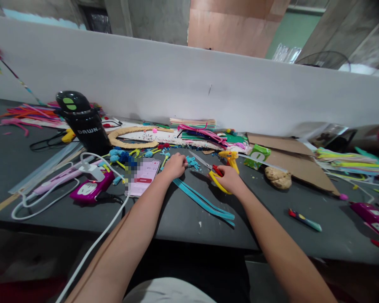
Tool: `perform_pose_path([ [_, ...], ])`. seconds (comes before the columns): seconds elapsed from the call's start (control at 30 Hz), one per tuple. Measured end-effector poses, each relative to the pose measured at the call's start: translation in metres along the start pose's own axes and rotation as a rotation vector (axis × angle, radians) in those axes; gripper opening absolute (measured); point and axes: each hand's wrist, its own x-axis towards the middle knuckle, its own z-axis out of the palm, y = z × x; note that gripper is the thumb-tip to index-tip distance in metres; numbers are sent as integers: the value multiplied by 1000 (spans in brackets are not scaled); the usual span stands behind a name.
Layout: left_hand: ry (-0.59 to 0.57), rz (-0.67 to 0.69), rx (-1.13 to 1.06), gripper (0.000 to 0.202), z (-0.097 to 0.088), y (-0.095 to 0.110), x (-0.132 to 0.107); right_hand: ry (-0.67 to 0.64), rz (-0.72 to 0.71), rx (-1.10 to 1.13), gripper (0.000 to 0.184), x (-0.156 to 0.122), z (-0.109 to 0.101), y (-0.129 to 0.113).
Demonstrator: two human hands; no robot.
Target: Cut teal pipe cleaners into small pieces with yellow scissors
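Observation:
My left hand point(176, 166) is closed, its fingers curled down at the table beside the phone. A bundle of blue pipe cleaners point(205, 202) runs out from under it toward the table's front edge; the hand hides their far ends. Just past the fingertips lie short curled blue pieces point(193, 163). In my right hand point(229, 179) is a pair of scissors point(202, 160) with red and yellow handles. Their blades point up and left toward the blue pieces. Behind the right hand stands a yellow glue gun point(230, 158).
A phone point(147, 174), a purple power socket point(91, 189) with white cables and a black bottle point(84, 122) stand at left. To the right are a green box point(257, 155), a brownish lump point(278, 177), cardboard point(306, 168) and a utility knife point(305, 220). A white partition point(145, 80) closes the back.

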Motion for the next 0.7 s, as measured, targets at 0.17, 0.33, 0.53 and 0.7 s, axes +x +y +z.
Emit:
perform_pose_path([
  [0.17,116,-90,-202,9,-6,-5,3,21,27,-1,42,1,0,1],
  [0.33,164,-155,-627,7,-14,1,5,21,37,17,42,1,1,2],
  [0.53,208,-118,-810,20,-23,3,2,29,46,-2,42,2,0,3],
  [0.7,190,-91,-691,20,-23,-2,4,23,48,12,40,2,0,3],
])
